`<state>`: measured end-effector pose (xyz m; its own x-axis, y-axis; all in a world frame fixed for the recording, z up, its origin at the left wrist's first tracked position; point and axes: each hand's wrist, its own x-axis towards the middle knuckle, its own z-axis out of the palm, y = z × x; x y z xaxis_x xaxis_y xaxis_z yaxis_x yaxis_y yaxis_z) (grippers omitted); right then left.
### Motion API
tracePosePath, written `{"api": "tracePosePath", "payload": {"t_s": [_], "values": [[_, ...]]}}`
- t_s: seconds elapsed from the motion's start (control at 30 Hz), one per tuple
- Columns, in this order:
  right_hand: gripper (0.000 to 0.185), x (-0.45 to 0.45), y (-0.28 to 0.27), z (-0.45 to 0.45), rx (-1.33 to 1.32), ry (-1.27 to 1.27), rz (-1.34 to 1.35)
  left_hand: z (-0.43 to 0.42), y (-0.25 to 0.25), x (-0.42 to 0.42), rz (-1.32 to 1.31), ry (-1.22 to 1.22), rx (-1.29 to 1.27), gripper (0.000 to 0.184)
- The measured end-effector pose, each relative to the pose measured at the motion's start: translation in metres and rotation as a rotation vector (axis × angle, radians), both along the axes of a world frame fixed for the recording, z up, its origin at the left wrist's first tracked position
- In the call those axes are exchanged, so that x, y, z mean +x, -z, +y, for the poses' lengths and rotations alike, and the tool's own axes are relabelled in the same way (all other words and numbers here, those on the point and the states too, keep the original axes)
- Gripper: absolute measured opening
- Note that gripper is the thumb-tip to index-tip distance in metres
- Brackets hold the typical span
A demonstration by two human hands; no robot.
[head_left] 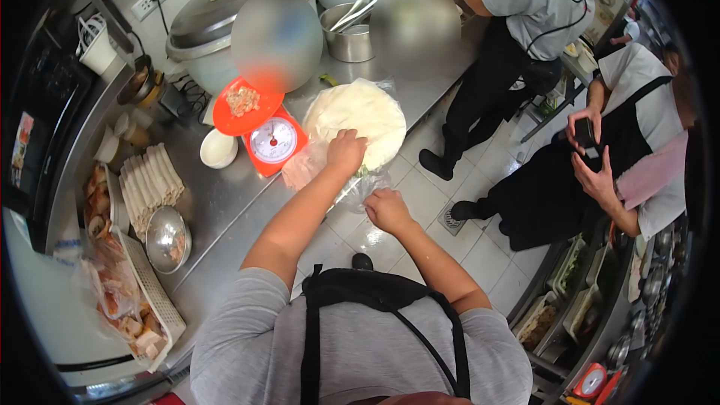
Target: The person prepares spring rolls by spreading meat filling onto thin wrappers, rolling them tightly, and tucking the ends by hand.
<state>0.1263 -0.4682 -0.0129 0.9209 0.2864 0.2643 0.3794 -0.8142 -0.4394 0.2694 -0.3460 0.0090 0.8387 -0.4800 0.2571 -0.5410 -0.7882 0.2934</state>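
Note:
A stack of pale round wrappers lies on the steel counter, with thin clear plastic around it. My left hand is at its near edge, fingers curled down on the plastic. Closer to me, my right hand is closed on the loose edge of the clear plastic bag, which hangs over the counter's front edge. Left of the stack stands an orange kitchen scale. Its orange pan holds a small heap of chopped filling.
A white cup, rolled wrappers, a steel bowl and a meat basket sit to the left. Large lidded pots line the back. Two people stand right; one holds a dark object.

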Motion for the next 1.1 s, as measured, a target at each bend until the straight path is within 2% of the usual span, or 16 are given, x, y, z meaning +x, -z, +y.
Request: {"api": "tracePosePath", "payload": {"t_s": [0.07, 0.17, 0.27, 0.33, 0.4, 0.5, 0.53, 0.63, 0.67, 0.77, 0.8, 0.9, 0.93, 1.0, 1.1], "values": [[0.007, 0.002, 0.0, -0.006, -0.028, 0.0, 0.037, 0.004, 0.005, 0.013, 0.069, -0.006, -0.013, 0.021], [0.019, 0.006, 0.0, -0.013, -0.052, -0.062, 0.115, 0.019, -0.041, 0.011, 0.206, -0.167, -0.578, 0.021], [0.046, 0.011, -0.024, -0.015, 0.187, -0.078, 0.085, 0.047, -0.096, 0.013, 0.028, -0.117, -0.661, 0.023], [0.079, 0.025, -0.038, -0.014, 0.36, 0.043, -0.073, 0.067, -0.136, 0.005, 0.078, -0.063, -0.718, 0.023], [0.101, 0.042, -0.061, -0.001, 0.466, 0.12, -0.259, 0.089, -0.173, -0.012, 0.2, -0.016, -0.719, 0.022], [0.124, 0.071, -0.082, 0.028, 0.769, -0.146, 0.031, 0.121, -0.216, -0.041, 0.435, 0.051, -0.66, 0.021], [0.133, 0.078, -0.091, 0.041, 0.93, -0.311, 0.371, 0.131, -0.225, -0.053, 0.479, 0.079, -0.654, 0.02], [0.132, 0.078, -0.092, 0.101, 1.192, -0.642, 0.883, 0.169, -0.231, -0.082, 0.574, 0.115, -0.655, 0.02], [0.13, 0.078, -0.091, 0.119, 1.157, -0.746, 1.031, 0.184, -0.228, -0.09, 0.616, 0.082, -0.696, 0.021], [0.12, 0.071, -0.085, 0.171, 1.029, -0.802, 0.999, 0.228, -0.224, -0.122, 0.682, -0.061, -0.839, 0.021], [0.093, 0.066, -0.088, 0.182, 1.079, -0.824, 1.086, 0.245, -0.22, -0.132, 0.682, -0.089, -0.898, 0.021], [0.063, 0.065, -0.097, 0.215, 0.938, -0.691, 1.112, 0.294, -0.202, -0.163, 0.602, -0.228, -1.023, 0.022], [0.042, 0.059, -0.109, 0.226, 0.907, -0.65, 1.015, 0.309, -0.194, -0.173, 0.556, -0.313, -1.034, 0.022], [0.034, 0.064, -0.114, 0.247, 0.897, -0.65, 0.832, 0.339, -0.178, -0.185, 0.429, -0.496, -1.037, 0.022], [0.022, 0.065, -0.123, 0.256, 0.748, -0.585, 0.398, 0.371, -0.16, -0.201, 0.227, -0.538, -1.126, 0.023]]}}
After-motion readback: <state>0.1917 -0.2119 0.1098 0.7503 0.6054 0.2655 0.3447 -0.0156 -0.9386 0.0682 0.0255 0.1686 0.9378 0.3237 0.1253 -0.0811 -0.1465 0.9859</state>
